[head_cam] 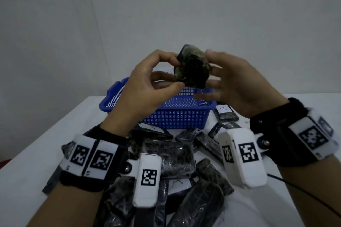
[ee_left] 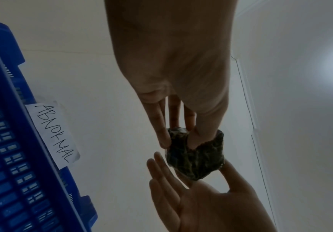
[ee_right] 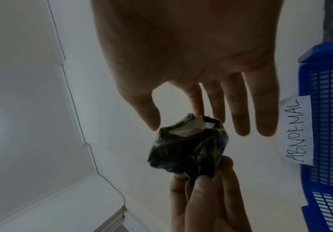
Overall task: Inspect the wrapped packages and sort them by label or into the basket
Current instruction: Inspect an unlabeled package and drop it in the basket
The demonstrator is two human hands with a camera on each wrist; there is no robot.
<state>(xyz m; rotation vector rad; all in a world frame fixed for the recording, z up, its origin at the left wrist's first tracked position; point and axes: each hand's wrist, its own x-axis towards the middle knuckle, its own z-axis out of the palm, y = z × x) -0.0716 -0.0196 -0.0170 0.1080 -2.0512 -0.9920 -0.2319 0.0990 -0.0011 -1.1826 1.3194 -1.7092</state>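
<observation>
A small crumpled package point(head_cam: 192, 68) wrapped in dark film is held up above the blue mesh basket point(head_cam: 110, 105). My left hand point(head_cam: 177, 73) pinches its lower left edge between thumb and fingers; the left wrist view shows the same pinch on the package point(ee_left: 197, 158). My right hand point(head_cam: 214, 77) has straight, spread fingers, with the thumb touching the package's top right. In the right wrist view a pale patch shows on the top of the package point(ee_right: 187, 149). A paper label reading ABNORMAL point(ee_left: 54, 135) hangs on the basket's rim.
Several dark wrapped packages point(head_cam: 175, 153) lie piled on the white table point(head_cam: 55, 134) in front of the basket, some with white labels marked A point(head_cam: 224, 108). A thin black cable point(head_cam: 304, 193) runs over the table at the right. A white wall stands behind.
</observation>
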